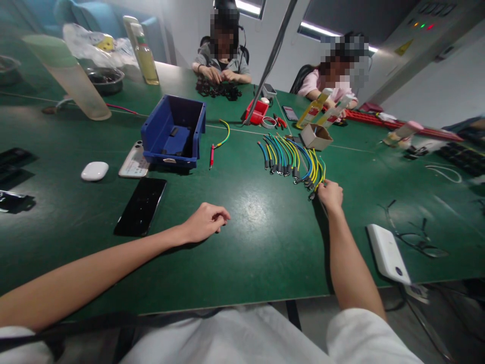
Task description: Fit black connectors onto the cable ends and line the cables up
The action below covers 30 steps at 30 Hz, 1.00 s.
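My right hand (331,195) is closed, its fingertips pinched at the right end of a row of short cables (293,156). Between them is a yellow-green cable (321,174), its lower end partly hidden by the fingers. The row holds several blue, green and yellow cables, with dark sleeves and metal ring ends towards me. Loosely curled, my left hand (207,221) rests on the green table (257,263) with nothing visible in it. Ahead of it lie a red pen-like tool (211,156) and a single yellow-green wire (227,132).
A blue bin (170,134) with small dark pieces stands left of centre, near a black phone (141,207), another phone (135,161) and a white case (94,171). A small box (316,137) stands behind the cables. Glasses (419,242) and a white power bank (387,253) lie right. Two people sit opposite.
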Tool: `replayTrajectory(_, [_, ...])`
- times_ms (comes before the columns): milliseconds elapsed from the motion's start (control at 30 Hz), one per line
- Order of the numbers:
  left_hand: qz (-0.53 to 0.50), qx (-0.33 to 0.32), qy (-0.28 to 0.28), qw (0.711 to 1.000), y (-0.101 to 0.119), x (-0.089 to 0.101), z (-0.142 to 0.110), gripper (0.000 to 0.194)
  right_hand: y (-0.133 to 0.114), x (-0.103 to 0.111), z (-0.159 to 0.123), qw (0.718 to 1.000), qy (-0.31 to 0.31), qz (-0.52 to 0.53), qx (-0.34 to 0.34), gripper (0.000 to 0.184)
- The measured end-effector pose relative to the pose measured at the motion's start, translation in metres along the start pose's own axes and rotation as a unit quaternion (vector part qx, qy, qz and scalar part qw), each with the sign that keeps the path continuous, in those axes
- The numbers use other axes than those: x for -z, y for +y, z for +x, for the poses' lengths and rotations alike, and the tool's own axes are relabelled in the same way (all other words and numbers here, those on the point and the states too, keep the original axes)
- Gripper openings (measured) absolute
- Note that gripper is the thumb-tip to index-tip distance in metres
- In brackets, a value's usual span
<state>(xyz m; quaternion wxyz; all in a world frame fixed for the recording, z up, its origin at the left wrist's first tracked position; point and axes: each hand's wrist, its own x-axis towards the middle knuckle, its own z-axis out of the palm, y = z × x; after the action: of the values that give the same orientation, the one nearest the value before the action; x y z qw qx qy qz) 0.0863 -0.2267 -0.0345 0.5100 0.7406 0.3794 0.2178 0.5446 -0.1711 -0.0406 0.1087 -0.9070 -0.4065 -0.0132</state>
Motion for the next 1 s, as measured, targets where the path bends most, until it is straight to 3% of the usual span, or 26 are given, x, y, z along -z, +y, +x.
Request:
replayTrajectory(700, [-0.008, 0.0, 0.006, 1.0, 0.0015, -0.0007, 0.0006, 0.025, -0.0054, -0.0021, -0.0004, 0.999, -0.006, -0.037, -0.015, 0.044])
replayTrajectory(1000, [-0.1, 0.065, 0.049, 0.992, 0.0089, -0.0013, 0.0014, 0.026, -0.009, -0.0007, -0.0046, 0.998, 0.003, -0.061, -0.006, 0.045])
